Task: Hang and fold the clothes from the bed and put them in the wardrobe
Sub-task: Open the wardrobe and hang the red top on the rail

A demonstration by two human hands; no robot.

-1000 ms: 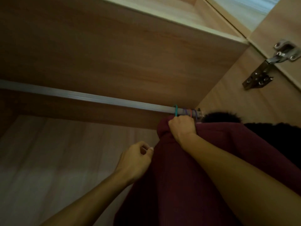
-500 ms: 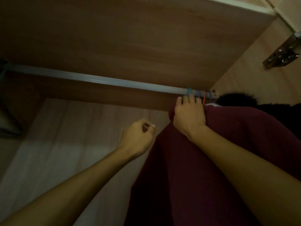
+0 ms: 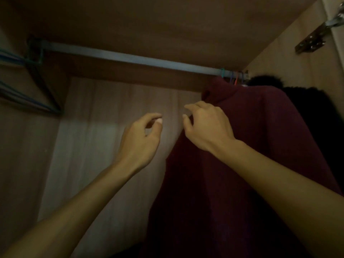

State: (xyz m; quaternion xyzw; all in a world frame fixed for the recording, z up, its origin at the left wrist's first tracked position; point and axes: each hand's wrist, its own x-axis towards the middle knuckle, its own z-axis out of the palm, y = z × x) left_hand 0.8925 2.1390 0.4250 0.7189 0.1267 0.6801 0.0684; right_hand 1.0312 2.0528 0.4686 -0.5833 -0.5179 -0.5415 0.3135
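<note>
Inside a dim wardrobe [image 3: 96,146], a person's right hand [image 3: 206,127] is raised with fingers loosely bent, holding nothing. Its thumb lies at the near edge of a maroon garment [image 3: 260,138], though whether it touches the cloth cannot be told. The garment hangs just behind and to the right of that hand, from a rail [image 3: 130,58] above the knuckles. The left hand [image 3: 138,140], close beside the right and clear of the cloth, is loosely curled and empty, thumb near forefinger. A black garment [image 3: 309,112] hangs farther right. Blue hangers [image 3: 28,97] sit well left of the left hand.
</note>
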